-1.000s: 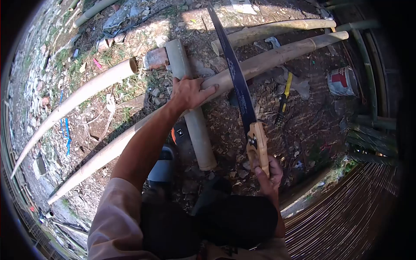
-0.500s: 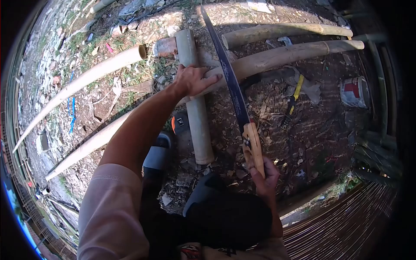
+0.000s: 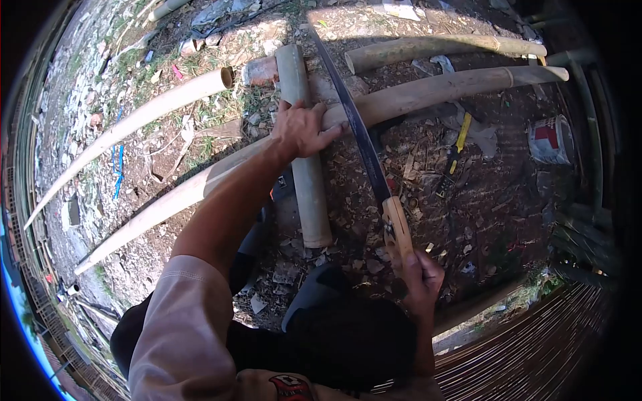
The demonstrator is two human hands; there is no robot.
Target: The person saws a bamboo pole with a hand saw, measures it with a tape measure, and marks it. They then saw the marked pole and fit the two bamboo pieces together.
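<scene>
Right beside left hand (image 3: 302,129), saw (image 3: 358,127) crosses bamboo pole (image 3: 428,90).

We see a long bamboo pole (image 3: 414,93) lying across a short support pole (image 3: 304,167), with our left hand (image 3: 304,128) pressed where they cross. Just right of it the saw (image 3: 358,127) rests on the pole, its handle near in our right hand (image 3: 420,274). Far right stands a can (image 3: 550,139).
</scene>
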